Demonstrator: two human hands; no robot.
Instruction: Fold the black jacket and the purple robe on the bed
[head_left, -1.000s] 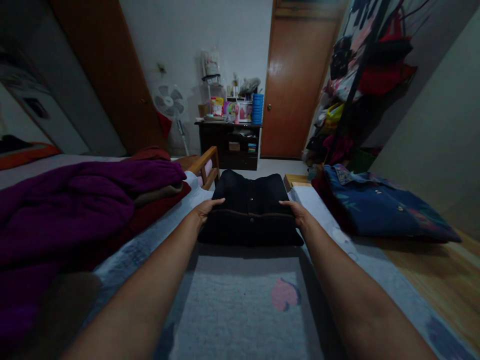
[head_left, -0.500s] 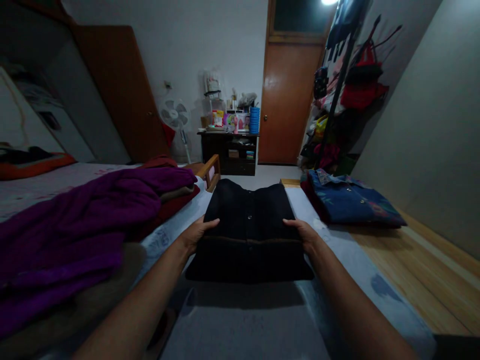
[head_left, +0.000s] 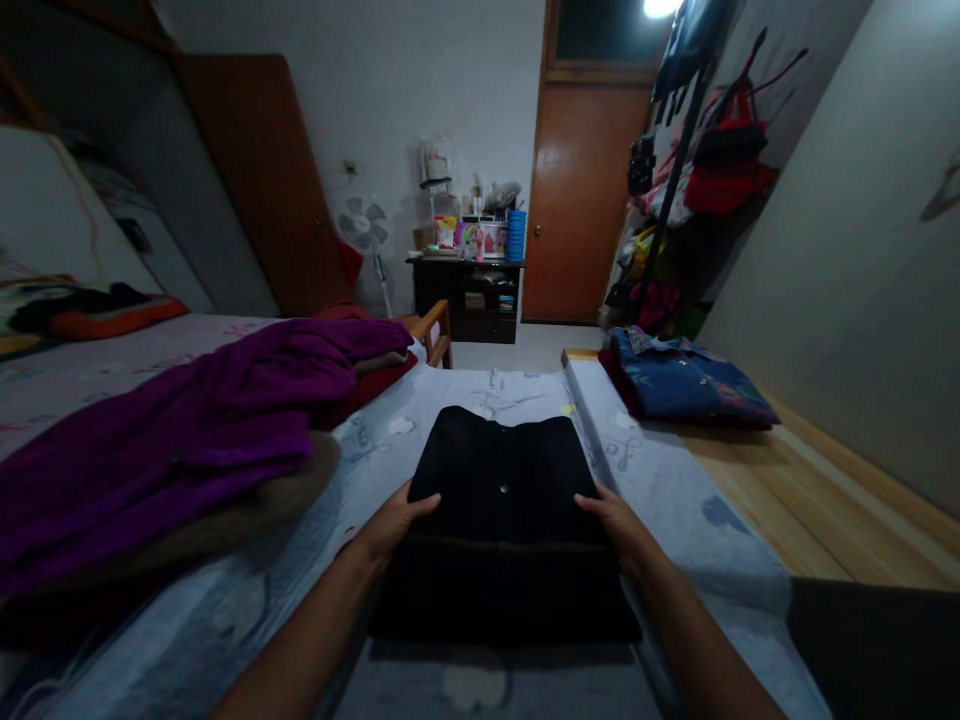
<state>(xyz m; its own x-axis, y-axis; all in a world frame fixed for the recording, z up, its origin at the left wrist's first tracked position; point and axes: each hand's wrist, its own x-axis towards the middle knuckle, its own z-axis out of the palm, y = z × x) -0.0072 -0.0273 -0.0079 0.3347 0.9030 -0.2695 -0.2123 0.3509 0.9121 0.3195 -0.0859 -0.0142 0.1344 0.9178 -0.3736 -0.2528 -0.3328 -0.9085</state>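
Observation:
A black folded garment with buttons down its middle (head_left: 504,520) is held level in front of me, just over the patterned bed sheet (head_left: 480,690). My left hand (head_left: 397,522) grips its left edge, the thumb lying on top and the fingers tucked out of sight beneath. On the opposite edge my right hand (head_left: 611,522) clasps it the same way, thumb uppermost. Whether the garment's underside touches the sheet I cannot tell.
Purple clothing (head_left: 247,400) lies heaped on the left. A folded blue floral denim garment (head_left: 686,378) tops a stack on the wooden ledge (head_left: 780,490) at right. Farther back are a fan (head_left: 364,228), a dark cabinet (head_left: 469,295) and a door (head_left: 574,200).
Both hands have brought the black garment lower in view, and more sheet shows beyond it. The purple clothing and the room appear slightly shifted as my view moves.

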